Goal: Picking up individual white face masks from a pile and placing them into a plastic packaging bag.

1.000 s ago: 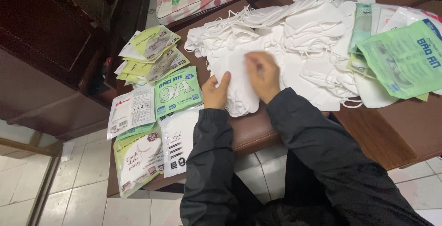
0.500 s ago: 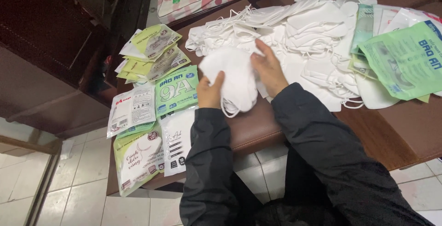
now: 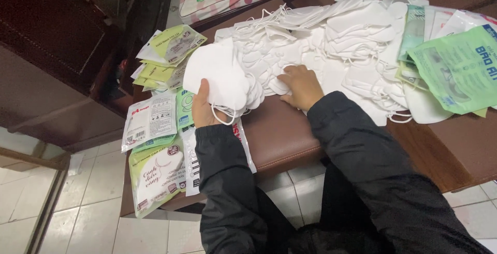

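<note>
The left hand [image 3: 203, 110] pinches a small stack of soft white fabric face masks [image 3: 220, 78] at its near edge — light, floppy; the right hand [image 3: 300, 85] lies open-fingered on the far white mask heap [image 3: 331, 41].

green-white flat packets [image 3: 155, 145] left — bigger green packet [image 3: 458, 70] right

Free room: bare brown tabletop [image 3: 279, 135] lying open below the hands.
Blocking ahead: white mask pile [image 3: 331, 41].
Blocking left: packets [image 3: 155, 129].
</note>
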